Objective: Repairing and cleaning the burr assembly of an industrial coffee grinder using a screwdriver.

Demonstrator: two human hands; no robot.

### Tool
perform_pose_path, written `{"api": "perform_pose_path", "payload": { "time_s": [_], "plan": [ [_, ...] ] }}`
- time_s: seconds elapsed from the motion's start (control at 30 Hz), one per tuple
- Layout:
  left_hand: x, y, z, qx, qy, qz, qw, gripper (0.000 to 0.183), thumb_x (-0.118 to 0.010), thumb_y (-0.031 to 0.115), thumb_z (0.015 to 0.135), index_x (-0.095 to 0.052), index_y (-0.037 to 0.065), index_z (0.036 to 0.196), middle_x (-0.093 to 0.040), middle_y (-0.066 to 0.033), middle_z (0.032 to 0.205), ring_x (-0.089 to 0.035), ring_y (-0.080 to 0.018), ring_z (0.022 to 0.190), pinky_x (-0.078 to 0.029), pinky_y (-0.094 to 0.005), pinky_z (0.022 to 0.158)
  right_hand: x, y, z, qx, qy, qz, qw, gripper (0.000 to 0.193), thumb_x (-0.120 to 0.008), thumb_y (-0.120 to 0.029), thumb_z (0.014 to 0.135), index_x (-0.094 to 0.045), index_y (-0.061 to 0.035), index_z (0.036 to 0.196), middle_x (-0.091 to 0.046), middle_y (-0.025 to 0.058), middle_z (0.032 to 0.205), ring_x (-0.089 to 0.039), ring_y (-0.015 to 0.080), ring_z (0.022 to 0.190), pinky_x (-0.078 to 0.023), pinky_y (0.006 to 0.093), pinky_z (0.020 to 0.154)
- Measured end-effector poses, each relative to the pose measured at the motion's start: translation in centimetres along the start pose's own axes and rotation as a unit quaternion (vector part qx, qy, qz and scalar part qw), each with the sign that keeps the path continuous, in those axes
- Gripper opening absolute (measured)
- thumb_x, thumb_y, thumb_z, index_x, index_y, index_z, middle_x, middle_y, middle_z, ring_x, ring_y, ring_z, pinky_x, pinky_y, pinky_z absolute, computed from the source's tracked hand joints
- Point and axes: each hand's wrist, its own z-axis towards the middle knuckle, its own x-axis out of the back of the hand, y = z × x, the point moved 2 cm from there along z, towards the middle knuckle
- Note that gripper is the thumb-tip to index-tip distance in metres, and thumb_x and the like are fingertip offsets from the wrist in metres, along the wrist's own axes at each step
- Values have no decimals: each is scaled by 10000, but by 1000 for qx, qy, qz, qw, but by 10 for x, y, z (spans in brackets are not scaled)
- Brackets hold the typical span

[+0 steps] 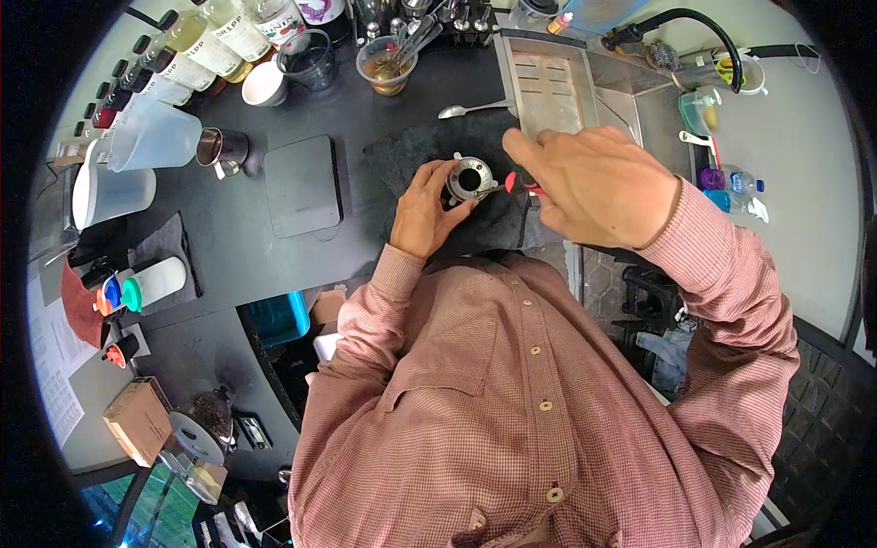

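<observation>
Left hand (423,210) curls round the part (470,179), likely steadying it. Right hand (605,185) grips a tool (513,183) at the part's four o'clock.

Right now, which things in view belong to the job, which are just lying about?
In the job:
- round metal part, held in left hand
- red-handled tool, in right hand
- probably dark cloth beneath

Lying about:
- spoon
- flat grey square
- white cup

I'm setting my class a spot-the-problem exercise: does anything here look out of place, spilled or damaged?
Nothing looks clearly spilled or damaged. Mildly odd is the metal spoon, lying loose beyond the left hand, beside the slotted tray, while other utensils are gathered in the clear cup; this may be deliberate.
</observation>
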Motion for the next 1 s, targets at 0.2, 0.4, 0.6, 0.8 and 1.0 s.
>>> {"api": "perform_pose_path", "payload": {
  "time_s": [0.2,0.4,0.6,0.8,1.0],
  "plan": [
    [-1,-3,0,-4,1,-10,1000,609,-855,217,811,-617,58,1349,-630,-124,1313,-699,-284,862,-590,-383,777,-2,3,9,-5,10,-2,1000,305,-664,-295,969,-588,-36,1110,-707,159,843,-724,378,837,-541,500,762],
    [-1,-1,1,16,-23,9,1000,606,-857,193,833,-606,55,1367,-594,-127,1371,-675,-293,1156,-657,-347,806,3,0,1,-25,-14,-20,999,362,-683,-300,955,-582,-39,1184,-696,146,859,-705,410,844,-536,505,768],
    [-1,-5,0,8,-14,13,1000,617,-860,208,831,-602,55,1371,-599,-130,1365,-680,-294,1148,-655,-349,802,11,6,-3,-12,-16,-26,999,387,-661,-326,982,-590,-24,1214,-712,175,852,-723,398,840,-545,496,763],
    [2,-3,0,-10,-9,19,1000,611,-855,207,834,-602,56,1369,-604,-132,1365,-690,-297,1129,-654,-349,799,13,2,0,-51,-51,-28,997,373,-671,-318,977,-591,-24,1193,-703,183,818,-719,404,824,-543,496,750],
    [0,-4,0,-12,-8,17,1000,605,-852,205,834,-603,58,1365,-608,-136,1356,-687,-306,1131,-654,-352,791,9,-1,-9,-22,15,21,999,331,-672,-316,980,-583,-28,1117,-671,181,695,-709,429,755,-542,506,717]
  ]
}}
